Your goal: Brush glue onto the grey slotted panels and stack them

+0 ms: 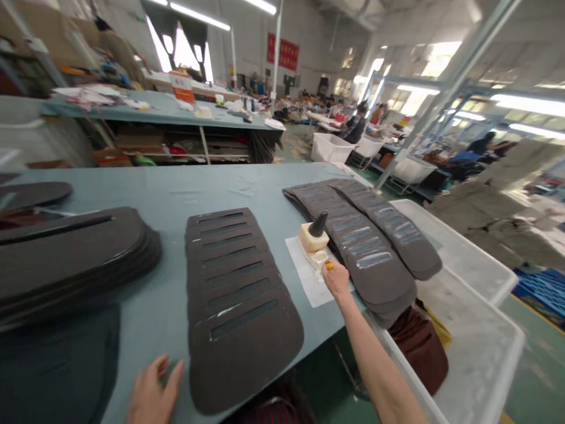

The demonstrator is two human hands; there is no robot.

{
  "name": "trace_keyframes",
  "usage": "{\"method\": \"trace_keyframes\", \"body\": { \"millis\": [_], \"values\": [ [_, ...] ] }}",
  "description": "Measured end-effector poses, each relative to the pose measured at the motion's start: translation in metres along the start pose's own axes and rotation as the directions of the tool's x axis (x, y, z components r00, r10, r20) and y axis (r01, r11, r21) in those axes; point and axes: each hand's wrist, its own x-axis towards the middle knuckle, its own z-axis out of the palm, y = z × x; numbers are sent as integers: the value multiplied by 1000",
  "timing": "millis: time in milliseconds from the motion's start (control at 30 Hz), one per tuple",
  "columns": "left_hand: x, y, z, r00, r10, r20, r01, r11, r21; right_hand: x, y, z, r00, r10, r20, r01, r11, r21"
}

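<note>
A dark panel point(233, 294) with several rectangular slots lies on the blue-green table. My left hand point(155, 388) is beside its lower left corner, fingers apart and holding nothing. Right of the panel, my right hand point(336, 278) is closed around a small yellow-handled tool point(329, 265), whose tip is over white paste on a paper sheet point(311, 288). A cream block-shaped bottle point(312, 237) with a black cone nozzle stands at the back of the sheet. Slotted dark panels point(375, 259) are stacked just right of my right hand, with whitish smears around some slots.
Thick dark pieces point(79, 247) are piled at the left of the table point(212, 182). White bins point(477, 335) stand at the right, one holding brown material point(419, 347). Behind are another table point(168, 112), a metal pole and several people farther off.
</note>
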Motion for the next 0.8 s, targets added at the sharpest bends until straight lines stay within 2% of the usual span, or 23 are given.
{"method": "trace_keyframes", "body": {
  "millis": [100,200,267,333,433,500,567,600,667,733,800],
  "values": [
    [-6,24,-10,989,146,35,-146,989,19,-26,-28,7,998,30,55,-32,999,36],
    [-6,42,-12,982,172,77,-177,983,59,-68,-72,15,977,-105,185,49,956,288],
    [-7,51,-12,983,160,92,-169,982,91,-101,-108,18,932,-256,258,99,863,496],
    [-8,58,-11,983,151,102,-163,980,117,-133,-144,21,885,-377,273,131,764,632],
    [-9,63,-11,979,163,125,-180,973,146,-168,-190,31,829,-505,242,196,666,720],
    [-9,65,-12,976,170,135,-190,969,160,-180,-205,38,781,-580,231,249,628,737],
    [-8,66,-12,976,171,138,-193,967,167,-179,-202,43,750,-615,242,281,628,726],
    [-8,66,-13,976,170,138,-192,967,168,-173,-192,44,754,-605,254,283,649,706],
    [-8,66,-14,977,164,139,-187,968,167,-154,-162,41,801,-526,286,258,734,628],
    [-7,67,-14,979,152,139,-174,970,167,-131,-130,36,871,-393,294,214,844,492],
    [-7,67,-14,980,141,139,-164,972,169,-117,-113,30,928,-278,247,185,921,342]
  ]
}}
